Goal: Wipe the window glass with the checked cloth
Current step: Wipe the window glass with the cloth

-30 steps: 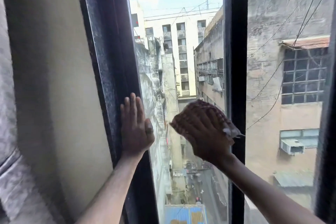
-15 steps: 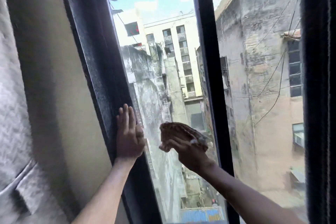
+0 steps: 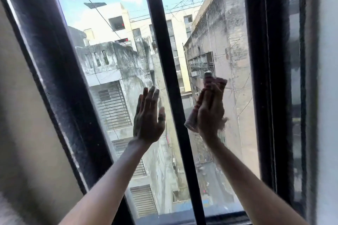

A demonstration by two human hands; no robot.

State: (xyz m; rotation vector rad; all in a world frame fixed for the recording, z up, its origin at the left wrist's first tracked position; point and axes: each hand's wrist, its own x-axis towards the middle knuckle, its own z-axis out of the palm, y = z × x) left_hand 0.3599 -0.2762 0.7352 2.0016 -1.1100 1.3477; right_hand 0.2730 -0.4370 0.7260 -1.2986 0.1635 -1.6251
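The window glass [image 3: 226, 23] fills the middle of the view, split by a black centre bar [image 3: 164, 60]. My right hand [image 3: 210, 113] presses the reddish checked cloth [image 3: 216, 83] against the right pane, just right of the bar; the cloth sticks out above and below my fingers. My left hand [image 3: 148, 115] lies flat with fingers spread on the left pane, close to the bar, holding nothing.
A thick black window frame [image 3: 54, 71] runs down the left side, with a beige wall [image 3: 18, 133] beside it. Another black frame post [image 3: 268, 78] stands at the right. The bottom sill [image 3: 182, 218] crosses below. Grey buildings and an alley show through the glass.
My left hand left the left frame and now rests on the glass near the centre bar. My right hand carried the cloth across the bar onto the right pane. The view shifted right.
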